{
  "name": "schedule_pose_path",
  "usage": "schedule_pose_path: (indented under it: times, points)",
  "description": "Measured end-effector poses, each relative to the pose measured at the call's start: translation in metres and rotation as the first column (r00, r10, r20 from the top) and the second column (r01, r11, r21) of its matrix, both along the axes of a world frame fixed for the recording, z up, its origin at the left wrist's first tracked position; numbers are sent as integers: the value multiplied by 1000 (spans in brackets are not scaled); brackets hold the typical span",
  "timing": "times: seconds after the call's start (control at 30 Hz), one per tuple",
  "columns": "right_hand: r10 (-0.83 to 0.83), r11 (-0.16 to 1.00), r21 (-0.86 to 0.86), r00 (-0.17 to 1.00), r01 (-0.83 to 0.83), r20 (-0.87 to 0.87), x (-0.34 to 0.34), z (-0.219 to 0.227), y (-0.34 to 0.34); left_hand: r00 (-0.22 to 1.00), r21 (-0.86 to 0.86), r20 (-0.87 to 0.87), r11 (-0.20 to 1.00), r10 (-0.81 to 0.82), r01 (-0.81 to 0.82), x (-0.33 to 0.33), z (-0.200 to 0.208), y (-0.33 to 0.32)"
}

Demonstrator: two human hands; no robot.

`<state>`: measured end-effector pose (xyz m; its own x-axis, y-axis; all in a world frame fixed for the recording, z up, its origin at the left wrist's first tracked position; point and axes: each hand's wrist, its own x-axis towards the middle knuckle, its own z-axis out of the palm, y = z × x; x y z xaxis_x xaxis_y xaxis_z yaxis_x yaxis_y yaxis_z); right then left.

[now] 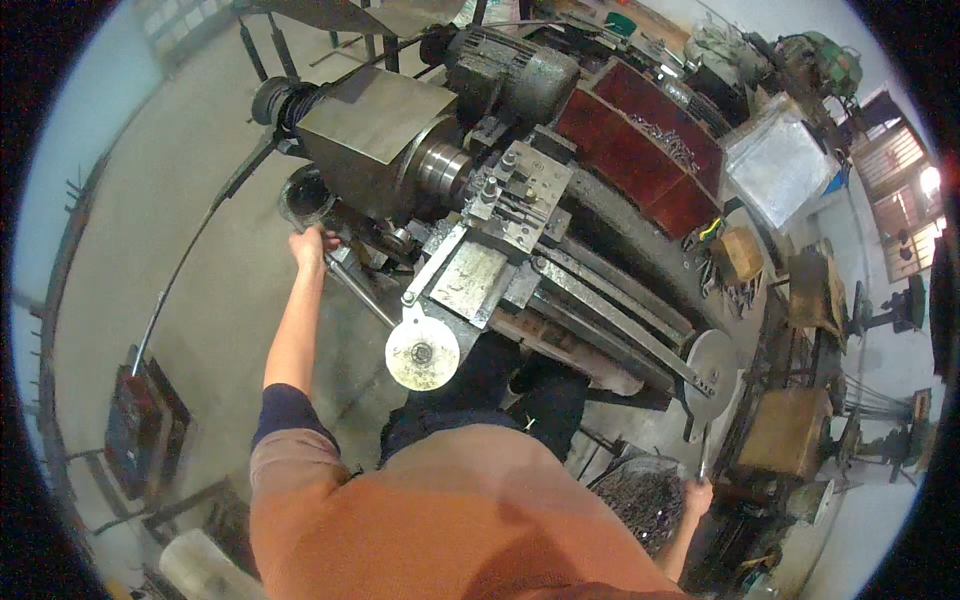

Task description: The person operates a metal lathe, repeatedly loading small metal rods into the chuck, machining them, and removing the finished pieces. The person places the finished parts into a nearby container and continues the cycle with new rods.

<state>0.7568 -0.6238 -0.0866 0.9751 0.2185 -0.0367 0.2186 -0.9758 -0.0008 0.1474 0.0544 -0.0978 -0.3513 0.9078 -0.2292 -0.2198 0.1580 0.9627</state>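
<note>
A small metal lathe-like machine (380, 130) stands before me, with a chuck (443, 170) and a tool block (535, 185) on its slide. At its left, my left hand (314, 245) is closed at the near side of a round, dark-mouthed metal cup (307, 198), beside the end of a steel bar (360, 290). What its fingers grip is hidden. Low on the right, my right hand (697, 494) wraps round the lever handle (704, 455) below a grey metal disc (710, 375). A linkage arm (620, 315) joins that disc to the slide. A pale round plate (422, 353) sits at the slide's near left end.
Behind the slide are an electric motor (510, 70) and a dark red tray (640, 150) holding small metal parts. Wrenches (735, 285) and a wooden block (740, 255) lie at the right. A basin of dark shavings (640, 500) stands near my right forearm. A pedal-like box (145, 430) is on the left floor.
</note>
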Motion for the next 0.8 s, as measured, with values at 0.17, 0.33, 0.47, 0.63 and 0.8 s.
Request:
schedule_pose_path:
  times: [0.17, 0.33, 0.47, 0.63, 0.8]
  points:
    - [-173, 985, 4, 983, 173, 55, -47, 32, 28, 997, -21, -37, 998, 62, -63, 5, 3, 0]
    - [-188, 982, -18, 982, 188, -30, -51, 27, 21, 994, -53, -98, 997, 44, -49, 7, 13, -2]
    - [-239, 971, -22, 970, 239, -50, -58, 35, 33, 996, -27, -61, 998, 60, -62, 12, 17, -6]
    - [-238, 971, -32, 971, 237, -24, -48, 20, 20, 990, -34, -127, 997, 65, -69, 17, 31, -10]
    - [-155, 988, 3, 988, 155, 2, -43, 5, 9, 989, -11, -138, 998, 55, -57, 15, 32, -13]
